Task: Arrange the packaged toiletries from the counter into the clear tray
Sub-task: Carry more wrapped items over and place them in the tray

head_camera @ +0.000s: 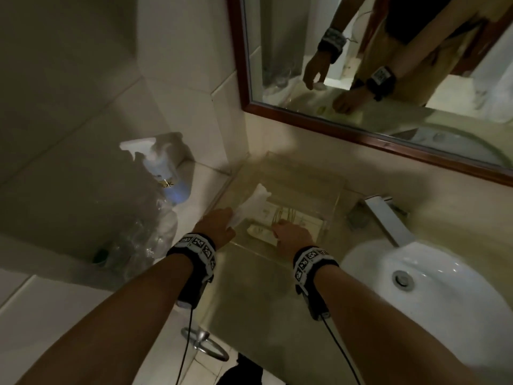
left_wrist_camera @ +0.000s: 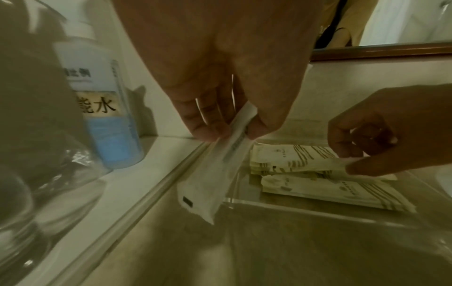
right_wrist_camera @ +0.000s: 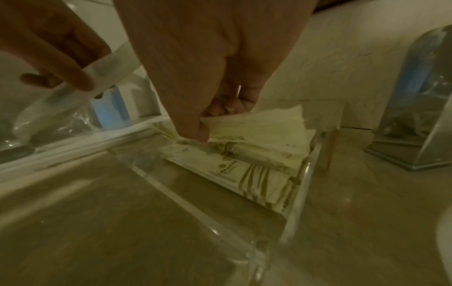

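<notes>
A clear tray (head_camera: 334, 207) stands on the beige counter under the mirror. Several pale packets with gold stripes (head_camera: 288, 218) lie in it, also seen in the wrist views (left_wrist_camera: 318, 185) (right_wrist_camera: 244, 164). My left hand (head_camera: 219, 226) pinches a long white sachet (head_camera: 251, 204) between thumb and fingers (left_wrist_camera: 210, 127), holding it over the tray's left edge; the sachet (left_wrist_camera: 210, 174) hangs at a slant. My right hand (head_camera: 291, 236) reaches into the tray and pinches the end of a pale packet (right_wrist_camera: 259, 125), lifting it above the others.
A spray bottle (head_camera: 163, 173) with blue liquid stands on a white ledge at the left, with clear glassware (head_camera: 150, 234) in front of it. A chrome faucet (head_camera: 385, 215) and a white basin (head_camera: 433, 279) lie to the right. A wood-framed mirror (head_camera: 374, 132) hangs behind.
</notes>
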